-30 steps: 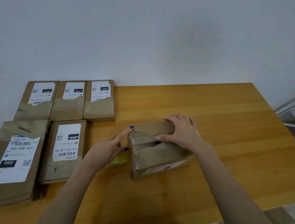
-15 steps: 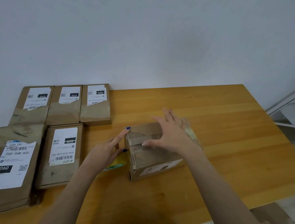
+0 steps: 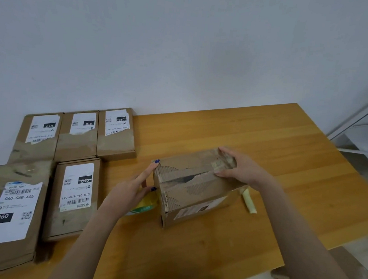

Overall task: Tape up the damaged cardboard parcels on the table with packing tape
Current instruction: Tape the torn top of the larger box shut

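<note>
A torn cardboard box point(image 3: 196, 197) stands in the middle of the wooden table point(image 3: 266, 145), with a dark ragged gap along its top seam. My left hand point(image 3: 128, 194) is at the box's left end. Its index finger points straight up to the top left corner, and its other fingers curl over a yellow-green tape roll point(image 3: 146, 205), mostly hidden under the palm. My right hand point(image 3: 242, 169) lies on the right end of the box top, fingers and thumb spread over a crinkled strip of clear tape point(image 3: 222, 162).
Three small labelled parcels point(image 3: 77, 135) line the wall at the left. In front of them lie another small labelled parcel point(image 3: 72, 199) and a larger one point(image 3: 10, 213). A pale yellow strip point(image 3: 248, 201) lies right of the box. A white frame point(image 3: 360, 126) stands past the table's right edge.
My right hand has slid from the middle of the box top to its right end, uncovering the torn seam. The left hand stays at the left corner.
</note>
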The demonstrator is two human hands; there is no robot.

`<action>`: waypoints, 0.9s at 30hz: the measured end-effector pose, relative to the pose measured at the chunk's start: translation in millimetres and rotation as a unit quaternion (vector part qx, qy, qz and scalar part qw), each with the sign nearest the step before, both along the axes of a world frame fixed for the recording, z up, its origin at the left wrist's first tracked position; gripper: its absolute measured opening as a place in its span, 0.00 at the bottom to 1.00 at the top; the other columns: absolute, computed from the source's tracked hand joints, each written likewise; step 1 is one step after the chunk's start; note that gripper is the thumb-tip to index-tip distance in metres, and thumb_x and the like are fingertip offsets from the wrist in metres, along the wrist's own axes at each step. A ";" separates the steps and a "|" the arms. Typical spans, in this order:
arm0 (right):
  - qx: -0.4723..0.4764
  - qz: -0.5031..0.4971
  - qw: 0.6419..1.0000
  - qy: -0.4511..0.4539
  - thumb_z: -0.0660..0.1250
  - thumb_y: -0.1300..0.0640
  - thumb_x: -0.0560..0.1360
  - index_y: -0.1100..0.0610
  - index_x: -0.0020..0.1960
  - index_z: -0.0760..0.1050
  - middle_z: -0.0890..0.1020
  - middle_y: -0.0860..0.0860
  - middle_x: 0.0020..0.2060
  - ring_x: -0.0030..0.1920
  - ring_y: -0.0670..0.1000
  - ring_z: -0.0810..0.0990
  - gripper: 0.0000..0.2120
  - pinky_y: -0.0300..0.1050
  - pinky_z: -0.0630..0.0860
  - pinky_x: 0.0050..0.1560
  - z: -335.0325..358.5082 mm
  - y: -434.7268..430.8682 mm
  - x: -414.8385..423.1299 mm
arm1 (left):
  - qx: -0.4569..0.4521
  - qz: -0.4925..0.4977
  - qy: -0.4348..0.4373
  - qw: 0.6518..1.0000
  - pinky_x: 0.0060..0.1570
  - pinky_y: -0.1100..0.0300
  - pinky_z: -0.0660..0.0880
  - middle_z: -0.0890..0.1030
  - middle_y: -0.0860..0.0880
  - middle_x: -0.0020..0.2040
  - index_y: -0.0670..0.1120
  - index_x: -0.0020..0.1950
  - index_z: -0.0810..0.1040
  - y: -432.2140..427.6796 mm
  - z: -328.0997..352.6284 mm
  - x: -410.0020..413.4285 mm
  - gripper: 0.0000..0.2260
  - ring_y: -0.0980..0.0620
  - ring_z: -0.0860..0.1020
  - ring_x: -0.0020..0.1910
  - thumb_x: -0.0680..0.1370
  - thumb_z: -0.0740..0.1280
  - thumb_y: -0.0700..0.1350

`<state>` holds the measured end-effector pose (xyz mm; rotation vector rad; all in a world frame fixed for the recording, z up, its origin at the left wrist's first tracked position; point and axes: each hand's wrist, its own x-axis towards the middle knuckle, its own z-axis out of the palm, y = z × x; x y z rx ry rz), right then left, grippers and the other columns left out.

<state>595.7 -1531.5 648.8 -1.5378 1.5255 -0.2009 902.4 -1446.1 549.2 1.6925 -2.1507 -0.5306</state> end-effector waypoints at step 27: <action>-0.259 0.059 0.927 0.264 0.40 0.39 0.81 0.54 0.79 0.47 0.47 0.57 0.78 0.78 0.56 0.45 0.31 0.61 0.46 0.74 -34.5 -4.1 78.7 | 0.012 0.005 0.012 1.000 0.44 0.62 0.78 0.77 0.52 0.47 0.76 0.63 0.26 -0.2 4.8 -1.1 0.42 0.56 0.77 0.39 0.80 0.62 0.49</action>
